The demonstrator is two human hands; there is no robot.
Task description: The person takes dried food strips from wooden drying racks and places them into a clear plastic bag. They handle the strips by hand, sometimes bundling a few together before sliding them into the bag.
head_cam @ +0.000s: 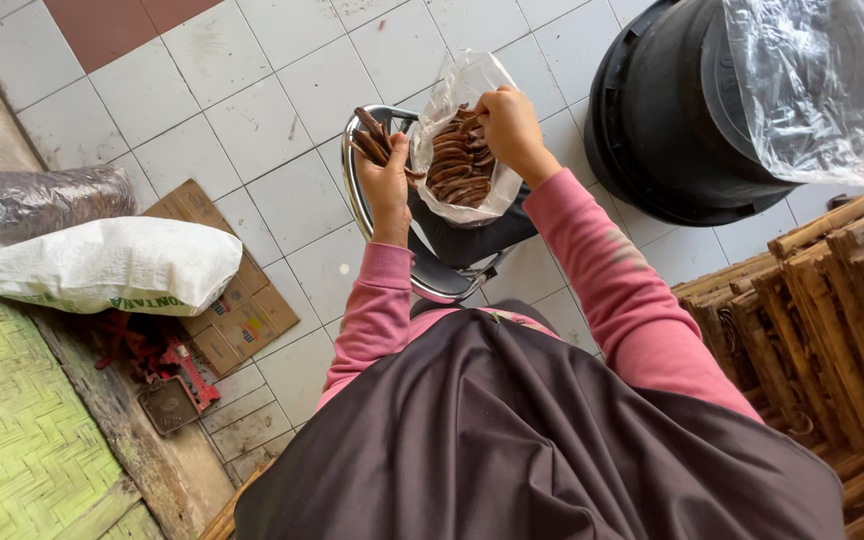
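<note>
My left hand (385, 172) is raised in front of me, wrist bent back, fingers curled tight around a bunch of brown sticks (372, 142) that poke out above my fist. My right hand (508, 125) reaches in from the right with the forearm angled up, fingertips pinched on the rim of a clear bag (455, 98) and a stick at its mouth. The bag, full of sticks, hangs over a chair (354, 178).

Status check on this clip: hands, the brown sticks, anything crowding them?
Left hand shut on a bunch of brown sticks. Right hand pinching sticks inside the clear plastic bag. Bag sits on a metal-framed chair; black tub close right, not touching.
</note>
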